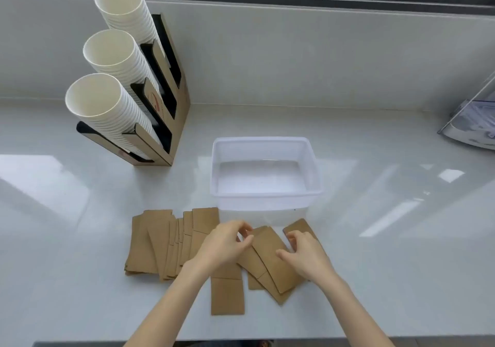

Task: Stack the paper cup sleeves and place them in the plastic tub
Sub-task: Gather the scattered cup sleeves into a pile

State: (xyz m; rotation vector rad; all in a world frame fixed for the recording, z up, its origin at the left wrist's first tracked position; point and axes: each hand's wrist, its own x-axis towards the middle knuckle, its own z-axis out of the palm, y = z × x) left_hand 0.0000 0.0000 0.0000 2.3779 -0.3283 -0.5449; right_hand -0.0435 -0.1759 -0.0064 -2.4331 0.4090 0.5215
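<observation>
Sleeves [171,242] lie scattered across the worktop [388,239] just in front of the plastic tub [316,175], which from here looks empty, so I judge nothing has been placed yet. On the left a loosely overlapped bunch fans out. In the middle and to the right several more lie at angles, and one sleeve [227,295] sits nearest me on its own. My left hand [227,243] is curled over the middle sleeves with fingertips pinched at an edge; whether it has actually lifted one I cannot tell. My right hand [305,255] rests spread and flat, fingers loosely open, pressing on the angled sleeves, gripping nothing that I can see. I judge gathering has only just begun: squaring everything into one stack and moving it into the tub is all left.
</observation>
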